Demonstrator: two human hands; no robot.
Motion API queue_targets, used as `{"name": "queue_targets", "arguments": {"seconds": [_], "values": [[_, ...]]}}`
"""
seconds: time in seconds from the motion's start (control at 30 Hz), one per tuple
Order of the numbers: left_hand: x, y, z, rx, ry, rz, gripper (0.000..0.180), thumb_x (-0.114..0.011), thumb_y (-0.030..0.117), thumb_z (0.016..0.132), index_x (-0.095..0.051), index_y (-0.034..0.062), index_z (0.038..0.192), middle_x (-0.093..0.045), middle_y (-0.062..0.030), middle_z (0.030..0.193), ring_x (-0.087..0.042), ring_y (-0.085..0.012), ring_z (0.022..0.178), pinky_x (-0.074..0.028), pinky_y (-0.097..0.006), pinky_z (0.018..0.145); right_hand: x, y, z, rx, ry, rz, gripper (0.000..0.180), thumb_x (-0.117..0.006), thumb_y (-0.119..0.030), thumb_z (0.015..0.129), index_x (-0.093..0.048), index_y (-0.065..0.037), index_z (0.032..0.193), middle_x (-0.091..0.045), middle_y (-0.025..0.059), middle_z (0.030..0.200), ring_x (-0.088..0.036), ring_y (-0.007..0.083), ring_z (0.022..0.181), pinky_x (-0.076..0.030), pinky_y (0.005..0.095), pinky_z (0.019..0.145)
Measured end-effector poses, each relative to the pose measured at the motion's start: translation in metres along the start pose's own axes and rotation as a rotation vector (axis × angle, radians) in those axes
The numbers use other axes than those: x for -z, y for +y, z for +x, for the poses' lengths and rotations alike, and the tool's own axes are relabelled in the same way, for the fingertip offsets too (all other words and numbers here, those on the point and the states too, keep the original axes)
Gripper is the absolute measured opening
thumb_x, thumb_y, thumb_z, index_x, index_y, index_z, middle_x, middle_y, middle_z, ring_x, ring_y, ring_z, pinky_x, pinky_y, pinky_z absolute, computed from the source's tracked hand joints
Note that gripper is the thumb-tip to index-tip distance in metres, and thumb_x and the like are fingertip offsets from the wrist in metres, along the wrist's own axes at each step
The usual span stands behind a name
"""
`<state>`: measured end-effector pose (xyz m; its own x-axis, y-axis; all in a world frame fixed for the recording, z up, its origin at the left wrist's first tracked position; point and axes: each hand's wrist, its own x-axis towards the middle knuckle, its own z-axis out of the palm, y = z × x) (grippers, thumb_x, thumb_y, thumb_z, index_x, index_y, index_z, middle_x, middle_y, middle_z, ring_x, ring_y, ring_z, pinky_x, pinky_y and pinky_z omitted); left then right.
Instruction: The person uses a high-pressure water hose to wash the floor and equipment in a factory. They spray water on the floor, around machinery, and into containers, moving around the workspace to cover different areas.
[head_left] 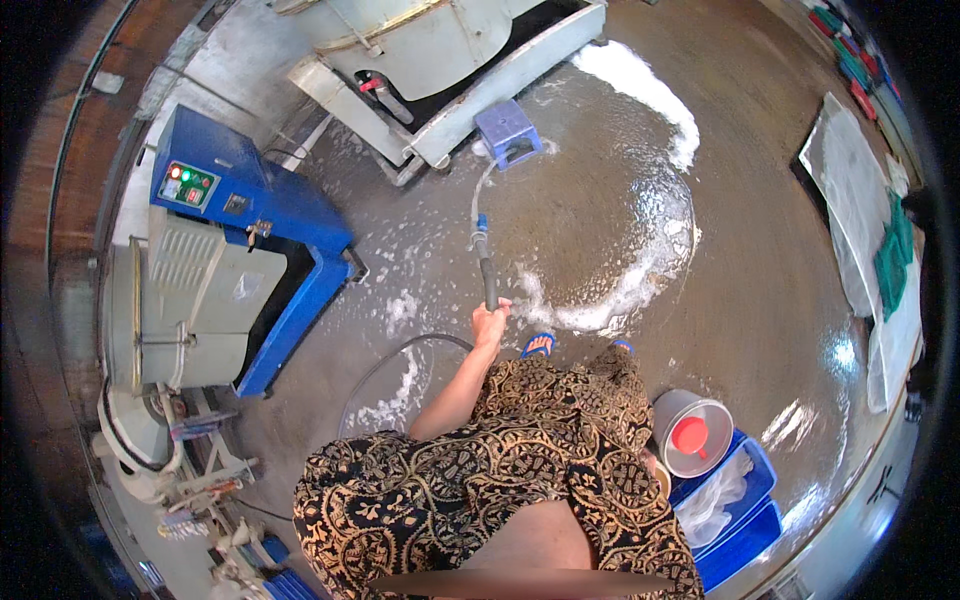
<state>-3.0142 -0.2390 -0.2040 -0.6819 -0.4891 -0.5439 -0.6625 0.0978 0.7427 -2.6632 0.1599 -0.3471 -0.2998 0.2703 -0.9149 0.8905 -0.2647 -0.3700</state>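
My left hand is closed around a grey hose, which points away from me. A blue valve fitting sits near its far end, and a stream of water runs from it toward a purple plastic stool. Behind my hand the hose trails back along the floor to the left. My right arm is down under its patterned sleeve. A small skin-toned patch shows at the sleeve's edge by a grey bucket, but I cannot make out the fingers. A red dipper lies in the bucket.
White foam curves across the wet floor. A large machine in a metal trough stands ahead, and a blue-framed machine at left. Blue crates sit at my right; a pale sheet lies farther right.
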Motion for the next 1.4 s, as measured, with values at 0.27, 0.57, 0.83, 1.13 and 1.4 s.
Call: {"name": "queue_targets", "arguments": {"seconds": [0.27, 0.57, 0.83, 1.13, 1.4], "values": [[-0.075, 0.019, -0.074, -0.061, -0.015, 0.083, 0.012, -0.062, 0.01, 0.074, -0.068, 0.0134, 0.084, -0.059, 0.0, 0.065, -0.052, -0.0109, 0.056, -0.04, -0.028, 0.052, 0.147, -0.173, 0.116, 0.263, -0.032, -0.39, 0.027, -0.046, -0.01, 0.088, -0.052, -0.004, 0.113, -0.059, 0.0093, 0.072, -0.051, 0.0149, 0.046, -0.04, 0.0251, 0.038], [-0.161, 0.039, -0.168, -0.264, -0.266, 0.338, 0.011, -0.062, 0.012, 0.076, -0.066, 0.0143, 0.086, -0.059, -0.0019, 0.065, -0.053, -0.012, 0.06, -0.042, -0.029, 0.058, 0.185, -0.337, 0.123, 0.403, -0.033, -0.203, 0.031, -0.048, -0.01, 0.084, -0.057, -0.005, 0.113, -0.062, 0.0091, 0.068, -0.055, 0.0139, 0.049, -0.044, 0.0257, 0.043], [-0.205, 0.078, -0.207, -0.323, -0.258, 0.089, 0.011, -0.061, 0.014, 0.08, -0.065, 0.0109, 0.09, -0.062, 0.0, 0.072, -0.053, -0.0094, 0.064, -0.043, -0.028, 0.061, 0.186, -0.274, 0.121, 0.231, -0.111, -0.63, 0.028, -0.05, -0.018, 0.084, -0.063, -0.004, 0.105, -0.065, 0.0121, 0.067, -0.059, 0.0163, 0.048, -0.047, 0.0292, 0.043], [-0.2, 0.089, -0.216, -0.413, -0.217, 0.124, 0.012, -0.061, 0.013, 0.08, -0.065, 0.0089, 0.091, -0.054, 0.0032, 0.064, -0.047, -0.0065, 0.059, -0.039, -0.025, 0.055, 0.245, -0.243, 0.158, -0.04, -0.058, -0.473, 0.024, -0.054, -0.012, 0.079, -0.065, -0.005, 0.099, -0.064, 0.0118, 0.065, -0.058, 0.018, 0.049, -0.047, 0.0302, 0.042], [-0.204, 0.111, -0.221, -0.588, -0.163, 0.085, 0.011, -0.059, 0.016, 0.083, -0.065, 0.0103, 0.091, -0.059, -0.0009, 0.068, -0.051, -0.0086, 0.06, -0.043, -0.027, 0.058, 0.201, -0.3, 0.134, 0.288, -0.112, -0.607, 0.031, -0.045, -0.006, 0.083, -0.057, -0.002, 0.111, -0.064, 0.0123, 0.071, -0.059, 0.0183, 0.054, -0.049, 0.0306, 0.046]]}}
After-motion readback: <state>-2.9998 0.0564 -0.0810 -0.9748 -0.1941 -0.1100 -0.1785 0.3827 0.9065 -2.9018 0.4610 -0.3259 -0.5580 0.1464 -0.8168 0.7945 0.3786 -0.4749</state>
